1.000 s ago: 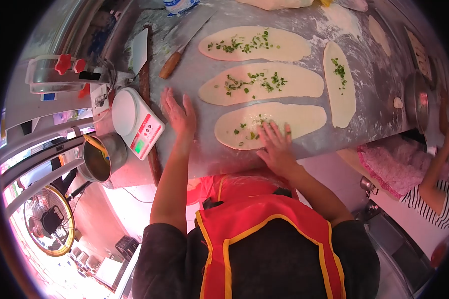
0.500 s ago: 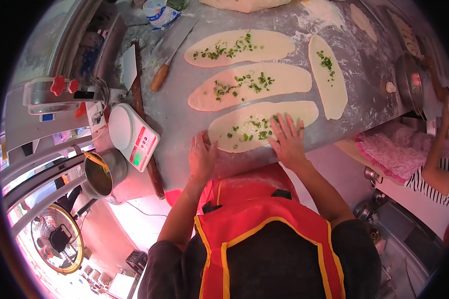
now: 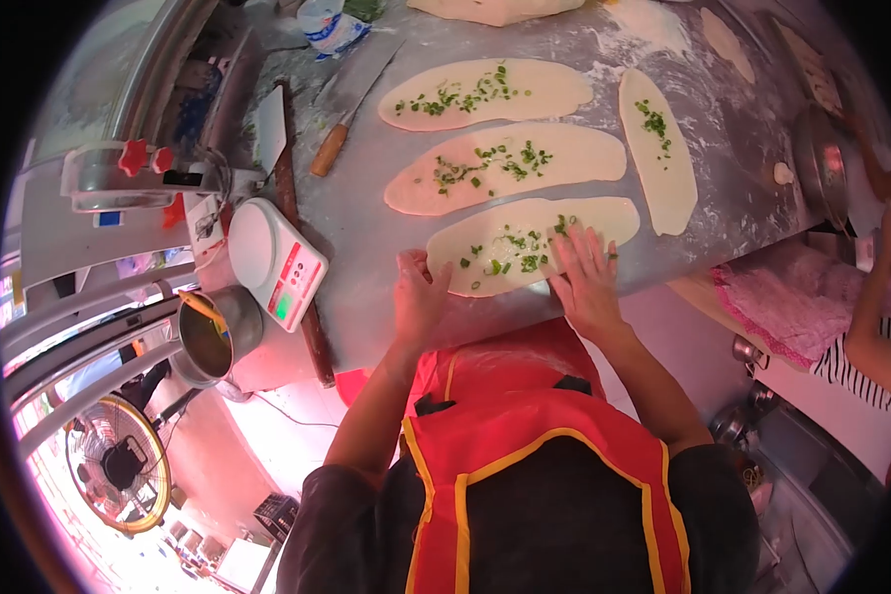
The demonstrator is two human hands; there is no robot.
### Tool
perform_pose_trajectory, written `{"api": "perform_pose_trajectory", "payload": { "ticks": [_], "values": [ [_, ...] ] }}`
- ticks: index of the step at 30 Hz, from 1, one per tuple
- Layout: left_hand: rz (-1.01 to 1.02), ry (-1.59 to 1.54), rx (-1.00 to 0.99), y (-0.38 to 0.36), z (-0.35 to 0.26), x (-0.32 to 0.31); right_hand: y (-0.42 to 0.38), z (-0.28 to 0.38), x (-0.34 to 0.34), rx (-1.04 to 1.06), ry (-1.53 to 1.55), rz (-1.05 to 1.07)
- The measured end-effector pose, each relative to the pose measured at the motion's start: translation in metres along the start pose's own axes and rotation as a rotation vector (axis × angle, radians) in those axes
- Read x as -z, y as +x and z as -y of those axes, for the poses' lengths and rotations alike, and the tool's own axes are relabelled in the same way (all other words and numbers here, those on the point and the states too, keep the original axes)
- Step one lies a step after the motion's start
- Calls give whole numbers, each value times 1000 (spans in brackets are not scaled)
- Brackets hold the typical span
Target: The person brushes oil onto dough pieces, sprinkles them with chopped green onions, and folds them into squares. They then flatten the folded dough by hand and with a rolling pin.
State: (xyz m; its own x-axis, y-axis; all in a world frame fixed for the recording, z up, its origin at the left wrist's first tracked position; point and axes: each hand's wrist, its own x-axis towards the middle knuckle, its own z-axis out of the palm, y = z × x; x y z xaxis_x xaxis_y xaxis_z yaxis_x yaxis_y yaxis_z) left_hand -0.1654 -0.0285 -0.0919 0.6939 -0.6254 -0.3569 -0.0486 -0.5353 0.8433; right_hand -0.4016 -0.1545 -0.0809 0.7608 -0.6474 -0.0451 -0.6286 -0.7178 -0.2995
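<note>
Nearest me on the metal table lies a flat oval dough sheet (image 3: 475,243) with chopped green onion on it. My right hand (image 3: 586,275) rests on its right part, fingers spread. At its left end is my left hand (image 3: 422,297), fingers curled and close to the dough edge; whether they pinch anything is hidden. Two more dough sheets with green onion, the middle one (image 3: 564,158) and the far one (image 3: 554,89), lie beyond it. A fourth dough sheet (image 3: 671,188) lies lengthwise at the right.
Left on the table are a white scale (image 3: 257,243), a cleaver (image 3: 270,129), a wooden-handled knife (image 3: 329,150) and a long brown rod (image 3: 312,342). A metal pot (image 3: 240,322) stands beside the scale. At the right are a pan (image 3: 820,168) and another person's arm (image 3: 869,297).
The view has shifted slightly, moving the table contents to the right in the picture. My left hand's fingers look more curled. My right hand stays on the near dough.
</note>
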Motion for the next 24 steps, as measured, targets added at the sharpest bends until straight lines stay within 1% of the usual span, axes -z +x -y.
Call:
{"api": "perform_pose_trajectory", "payload": {
  "ticks": [1,4,5,7,10,13,16,19,21,24],
  "values": [
    [27,64,42,3,-3,2,2,3,2,49,32,10],
    [30,85,-2,3,-5,-1,12,5,-5,136,57,82],
    [49,75,-19,-3,-21,-3,15,3,-6,158,52,115],
    [76,59,-48,-18,-56,-12,19,-1,4,209,90,97],
    [132,14,-103,-27,-72,-46,23,-10,14,240,138,44],
    [99,119,-271,-19,-50,-81,25,-25,21,286,158,55],
    [129,273,-190,-22,-44,-77,35,-29,19,354,200,79],
    [-71,677,-659,-18,-35,-69,50,-8,9,461,216,71],
    [16,780,-645,-13,-12,-67,56,-3,0,516,182,81],
    [102,877,-622,-8,-5,-65,57,-2,-17,525,119,115]
  ]
}}
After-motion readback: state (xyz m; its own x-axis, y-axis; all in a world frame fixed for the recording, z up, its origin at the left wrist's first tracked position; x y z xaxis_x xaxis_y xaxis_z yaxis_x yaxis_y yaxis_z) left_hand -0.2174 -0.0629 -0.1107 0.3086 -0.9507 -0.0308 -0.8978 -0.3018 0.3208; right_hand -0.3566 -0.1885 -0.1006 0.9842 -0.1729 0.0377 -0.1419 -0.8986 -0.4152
